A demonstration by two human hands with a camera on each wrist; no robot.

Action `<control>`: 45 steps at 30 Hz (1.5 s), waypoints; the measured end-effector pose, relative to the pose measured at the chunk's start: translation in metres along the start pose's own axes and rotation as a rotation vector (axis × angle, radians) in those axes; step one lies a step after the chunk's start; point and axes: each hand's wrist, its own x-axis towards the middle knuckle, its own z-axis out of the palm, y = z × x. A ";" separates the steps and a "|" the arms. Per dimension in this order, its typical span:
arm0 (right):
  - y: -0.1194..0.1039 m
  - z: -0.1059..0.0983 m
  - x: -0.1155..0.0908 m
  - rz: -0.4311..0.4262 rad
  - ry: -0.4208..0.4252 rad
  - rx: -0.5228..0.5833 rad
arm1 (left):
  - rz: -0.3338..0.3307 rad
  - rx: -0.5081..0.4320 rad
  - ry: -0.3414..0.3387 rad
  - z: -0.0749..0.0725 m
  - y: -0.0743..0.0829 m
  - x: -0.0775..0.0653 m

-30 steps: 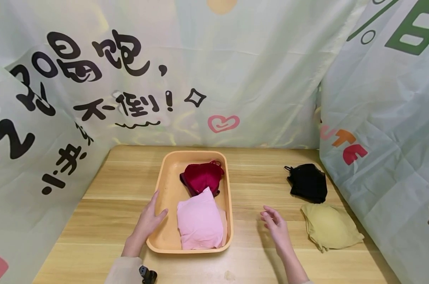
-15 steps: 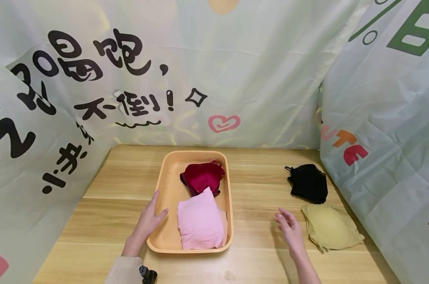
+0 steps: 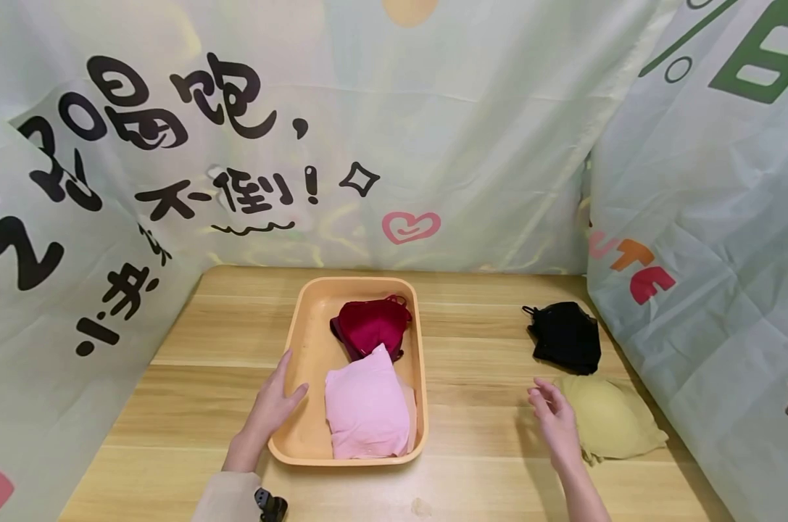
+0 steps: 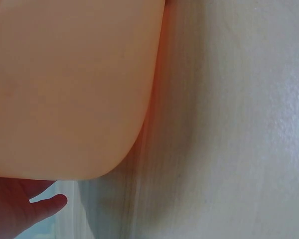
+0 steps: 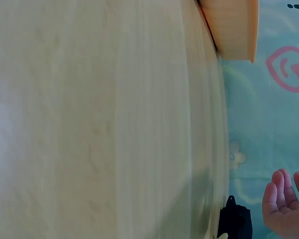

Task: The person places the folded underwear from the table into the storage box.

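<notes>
My left hand rests at the left rim of an orange plastic tray, fingers straight along the outside and thumb over the edge. Inside the tray lie a dark red bra and, nearer to me, a folded pink bra. A beige piece of cloth peeks out beside the pink one. My right hand hovers just left of a folded yellow bra, partly covering its left edge from the head view. Its fingers are loosely bent, with nothing in them.
A folded black bra lies behind the yellow one on the wooden table. Printed cloth sheets hang behind the table and on both sides. A small black device sits at my left sleeve.
My right hand has moved to the right, from beside the tray's right side to the yellow bra. The left hand, tray and garments have stayed in place.
</notes>
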 end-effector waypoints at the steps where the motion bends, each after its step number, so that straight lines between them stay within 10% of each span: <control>1: 0.000 -0.002 0.001 -0.007 0.003 -0.005 | 0.000 0.000 -0.001 0.000 0.000 0.000; 25: 0.012 -0.061 0.018 0.078 0.133 -0.174 | -0.012 -0.004 -0.002 0.000 0.002 0.000; 37: 0.026 -0.094 0.026 0.198 0.229 0.066 | -0.010 -0.008 0.003 -0.001 0.001 -0.001; 45: 0.045 -0.115 0.037 0.203 0.241 -0.043 | -0.014 -0.015 -0.003 0.000 0.002 0.000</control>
